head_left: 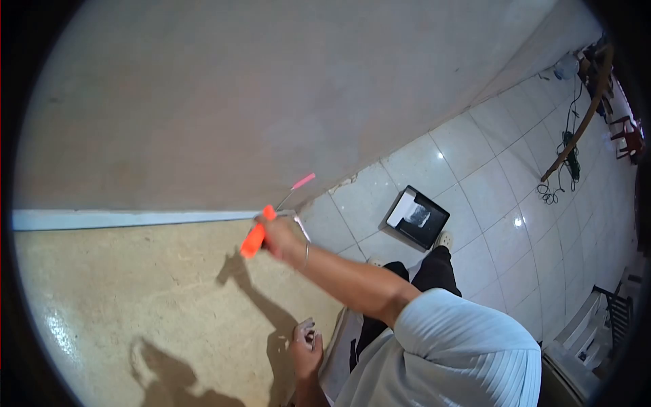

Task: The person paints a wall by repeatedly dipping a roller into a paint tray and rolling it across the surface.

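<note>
My right hand (277, 237) is closed around the orange handle of a small paint roller (255, 240). A thin metal rod runs from it to a pink end piece close to the foot of the wall (203, 115). Below, my left hand (307, 344) hangs over the tan surface with its fingers loosely curled and apart. Whitish smears mark those fingers, and I see nothing held in them. A white strip (135, 219) runs along the wall's bottom edge, just beside my right hand.
A black tray (434, 222) with white and grey patches inside sits on the tiled floor (475, 197) by my feet. Farther right lie a coiled dark cable (571, 159) and a long brown pole (588, 115). Chairs (590, 332) stand at lower right.
</note>
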The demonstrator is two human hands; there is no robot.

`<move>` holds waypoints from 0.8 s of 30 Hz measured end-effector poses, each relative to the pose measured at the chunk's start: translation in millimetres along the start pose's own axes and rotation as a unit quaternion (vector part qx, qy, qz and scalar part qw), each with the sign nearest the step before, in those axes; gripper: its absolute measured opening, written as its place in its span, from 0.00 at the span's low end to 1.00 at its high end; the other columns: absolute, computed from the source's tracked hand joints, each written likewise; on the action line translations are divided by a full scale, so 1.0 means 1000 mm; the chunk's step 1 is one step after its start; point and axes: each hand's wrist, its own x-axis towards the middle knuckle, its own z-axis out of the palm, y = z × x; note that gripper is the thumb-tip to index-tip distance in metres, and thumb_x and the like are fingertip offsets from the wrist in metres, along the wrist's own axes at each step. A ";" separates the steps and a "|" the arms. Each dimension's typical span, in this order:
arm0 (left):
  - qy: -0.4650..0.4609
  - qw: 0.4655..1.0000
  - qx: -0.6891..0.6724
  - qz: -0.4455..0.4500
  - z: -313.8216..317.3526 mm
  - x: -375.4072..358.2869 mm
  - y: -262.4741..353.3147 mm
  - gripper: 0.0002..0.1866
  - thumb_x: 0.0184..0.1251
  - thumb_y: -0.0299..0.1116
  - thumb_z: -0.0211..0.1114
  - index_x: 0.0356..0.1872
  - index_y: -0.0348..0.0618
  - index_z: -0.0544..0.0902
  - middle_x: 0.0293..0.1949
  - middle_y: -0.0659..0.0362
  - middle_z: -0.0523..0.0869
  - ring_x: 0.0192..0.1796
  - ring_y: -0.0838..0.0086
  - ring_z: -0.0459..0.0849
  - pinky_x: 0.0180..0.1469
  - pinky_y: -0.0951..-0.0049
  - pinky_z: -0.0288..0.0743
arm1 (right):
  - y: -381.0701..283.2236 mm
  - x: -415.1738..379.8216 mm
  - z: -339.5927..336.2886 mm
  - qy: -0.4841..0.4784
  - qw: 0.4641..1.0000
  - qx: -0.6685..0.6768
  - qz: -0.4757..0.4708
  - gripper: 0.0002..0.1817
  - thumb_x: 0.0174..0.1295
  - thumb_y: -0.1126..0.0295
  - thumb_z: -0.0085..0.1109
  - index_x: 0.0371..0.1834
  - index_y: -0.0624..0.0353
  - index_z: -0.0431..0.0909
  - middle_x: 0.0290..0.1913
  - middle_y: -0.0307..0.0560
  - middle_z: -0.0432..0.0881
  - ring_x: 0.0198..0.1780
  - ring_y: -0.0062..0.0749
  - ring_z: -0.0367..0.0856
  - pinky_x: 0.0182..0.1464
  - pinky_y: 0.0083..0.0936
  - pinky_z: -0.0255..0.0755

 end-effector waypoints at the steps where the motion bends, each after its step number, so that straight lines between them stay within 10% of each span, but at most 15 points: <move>1: -0.001 1.000 -0.003 -0.003 -0.001 0.001 -0.007 0.12 0.62 0.26 0.62 0.47 0.38 0.79 0.42 0.50 0.84 0.35 0.67 0.83 0.43 0.68 0.77 | 0.001 -0.036 0.011 -0.026 0.999 -0.027 0.007 0.13 0.68 0.61 0.53 0.36 0.61 0.71 0.27 0.44 0.75 0.23 0.30 0.74 0.26 0.31 0.73; 4: -0.025 0.996 0.002 -0.087 -0.017 -0.009 -0.010 0.19 0.61 0.27 0.65 0.54 0.39 0.76 0.48 0.50 0.82 0.43 0.71 0.82 0.47 0.69 0.76 | -0.007 -0.179 0.064 -0.133 0.988 -0.073 0.020 0.15 0.69 0.59 0.54 0.35 0.61 0.73 0.28 0.43 0.77 0.25 0.26 0.75 0.28 0.29 0.72; 6: 0.196 0.966 -0.005 -0.167 -0.041 -0.006 0.049 0.25 0.69 0.44 0.54 0.60 0.38 0.71 0.53 0.48 0.78 0.57 0.64 0.76 0.57 0.63 0.71 | -0.009 -0.203 0.074 -0.155 0.988 -0.021 0.016 0.16 0.69 0.58 0.54 0.35 0.61 0.75 0.27 0.41 0.77 0.26 0.23 0.74 0.30 0.28 0.72; 9: 0.278 0.917 -0.114 0.264 -0.085 0.015 0.063 0.35 0.70 0.49 0.52 0.67 0.30 0.60 0.63 0.40 0.68 0.65 0.51 0.70 0.63 0.60 0.65 | 0.003 -0.149 0.060 -0.093 0.990 -0.105 0.015 0.16 0.68 0.59 0.56 0.32 0.63 0.75 0.25 0.43 0.77 0.24 0.25 0.74 0.29 0.28 0.72; 12: 0.293 0.902 0.008 0.316 -0.096 0.062 0.121 0.48 0.64 0.58 0.61 0.72 0.32 0.54 0.70 0.38 0.60 0.72 0.51 0.62 0.66 0.55 0.62 | 0.029 0.007 0.009 -0.041 0.997 -0.072 0.007 0.15 0.66 0.61 0.57 0.33 0.66 0.74 0.25 0.47 0.77 0.23 0.31 0.76 0.26 0.31 0.72; 15: 0.254 0.908 -0.047 0.331 -0.100 0.101 0.126 0.52 0.60 0.58 0.66 0.73 0.34 0.52 0.71 0.38 0.59 0.72 0.50 0.61 0.69 0.52 0.59 | -0.013 -0.068 0.052 -0.047 0.998 -0.042 0.011 0.16 0.66 0.62 0.54 0.27 0.64 0.72 0.21 0.46 0.75 0.18 0.33 0.73 0.20 0.32 0.67; 19: 0.235 0.865 -0.199 0.395 -0.111 0.088 0.136 0.33 0.63 0.52 0.66 0.58 0.35 0.72 0.63 0.37 0.70 0.70 0.49 0.65 0.67 0.51 0.64 | -0.015 -0.163 0.058 -0.147 0.983 -0.070 0.081 0.13 0.65 0.64 0.57 0.37 0.67 0.76 0.28 0.47 0.80 0.30 0.30 0.80 0.32 0.28 0.76; 21: 0.132 0.873 -0.185 0.431 -0.106 0.100 0.148 0.10 0.70 0.33 0.58 0.37 0.34 0.78 0.47 0.42 0.82 0.57 0.53 0.78 0.59 0.56 0.73 | -0.009 -0.142 0.044 -0.139 0.987 -0.041 0.064 0.11 0.65 0.66 0.56 0.37 0.66 0.77 0.29 0.47 0.80 0.31 0.32 0.81 0.33 0.29 0.77; 24: 0.215 0.919 -0.201 0.262 -0.061 0.140 0.102 0.06 0.66 0.28 0.60 0.31 0.36 0.79 0.35 0.53 0.83 0.46 0.62 0.82 0.54 0.61 0.73 | -0.003 -0.062 0.000 -0.113 0.986 -0.067 0.100 0.08 0.63 0.71 0.53 0.36 0.66 0.78 0.34 0.50 0.81 0.34 0.36 0.83 0.37 0.32 0.80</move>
